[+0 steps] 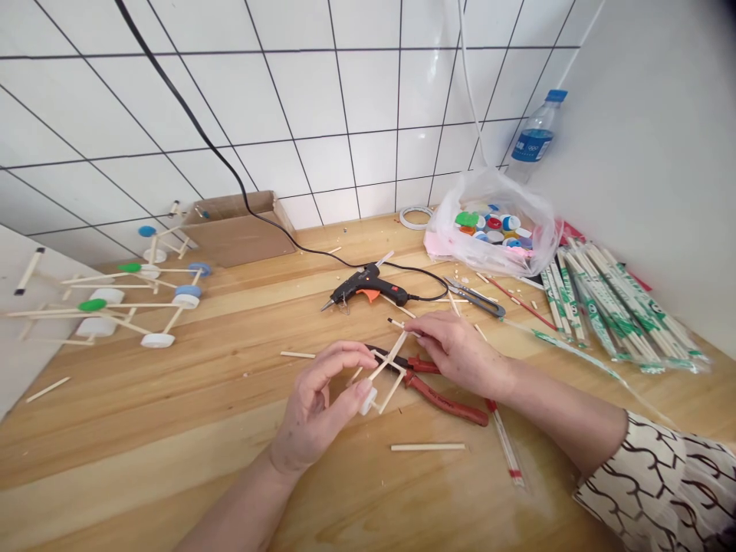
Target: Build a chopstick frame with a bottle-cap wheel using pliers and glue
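My left hand pinches a small frame of glued wooden sticks at its near end, where a white bottle cap is fixed. My right hand grips the far end of the same frame with its fingertips. The frame is held just above the wooden table. Red-handled pliers lie under and beside the frame. A black hot glue gun rests behind my hands, its cable running up the tiled wall.
Finished stick-and-cap models lie at the left. A cardboard box stands at the back. A plastic bag of bottle caps, a water bottle, tape, cutters and packs of chopsticks are at the right. Loose sticks are scattered.
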Demonstrator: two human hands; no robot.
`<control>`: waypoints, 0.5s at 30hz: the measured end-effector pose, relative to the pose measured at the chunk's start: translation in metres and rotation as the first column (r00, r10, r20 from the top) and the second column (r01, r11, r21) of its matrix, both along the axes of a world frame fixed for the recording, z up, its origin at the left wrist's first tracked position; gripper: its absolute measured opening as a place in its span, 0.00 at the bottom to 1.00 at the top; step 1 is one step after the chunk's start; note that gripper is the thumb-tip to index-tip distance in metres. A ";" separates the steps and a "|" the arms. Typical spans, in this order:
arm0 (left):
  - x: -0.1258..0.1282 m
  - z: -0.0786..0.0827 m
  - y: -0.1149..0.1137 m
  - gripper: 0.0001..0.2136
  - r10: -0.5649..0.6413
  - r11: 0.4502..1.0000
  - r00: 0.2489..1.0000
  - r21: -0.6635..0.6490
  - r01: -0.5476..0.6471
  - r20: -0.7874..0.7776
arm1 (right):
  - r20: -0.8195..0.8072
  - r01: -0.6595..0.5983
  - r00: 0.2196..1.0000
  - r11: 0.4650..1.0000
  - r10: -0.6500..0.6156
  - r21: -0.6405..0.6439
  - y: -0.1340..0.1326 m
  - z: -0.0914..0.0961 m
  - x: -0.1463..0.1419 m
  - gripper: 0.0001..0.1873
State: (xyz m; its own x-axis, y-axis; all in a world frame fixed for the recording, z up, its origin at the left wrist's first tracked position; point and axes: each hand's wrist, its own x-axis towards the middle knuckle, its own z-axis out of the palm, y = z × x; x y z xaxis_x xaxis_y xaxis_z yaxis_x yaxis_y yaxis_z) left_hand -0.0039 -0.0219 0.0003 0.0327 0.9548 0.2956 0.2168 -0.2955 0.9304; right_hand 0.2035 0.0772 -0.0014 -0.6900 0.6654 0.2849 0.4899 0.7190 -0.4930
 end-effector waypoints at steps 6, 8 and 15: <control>-0.003 0.000 -0.001 0.08 -0.003 1.000 1.000 -0.028 0.003 -0.006 | -0.003 0.015 1.000 1.000 -0.015 0.001 -0.001 0.000 0.001 0.15; -0.003 0.000 0.000 0.09 -0.001 0.999 1.000 -0.032 0.001 -0.010 | -0.001 0.013 1.000 1.000 -0.013 -0.001 -0.001 0.000 0.001 0.15; -0.002 0.001 0.000 0.08 -0.015 0.999 1.000 -0.028 0.015 0.016 | -0.004 0.016 1.000 1.000 -0.016 0.008 -0.001 -0.001 0.001 0.14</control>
State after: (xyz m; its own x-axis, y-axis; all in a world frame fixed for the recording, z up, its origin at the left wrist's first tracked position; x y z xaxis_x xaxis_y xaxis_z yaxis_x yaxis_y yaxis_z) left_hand -0.0055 -0.0218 0.0014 0.0424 0.9622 0.2689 0.1978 -0.2719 0.9418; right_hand 0.2044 0.0758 -0.0022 -0.6781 0.6742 0.2926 0.4997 0.7148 -0.4892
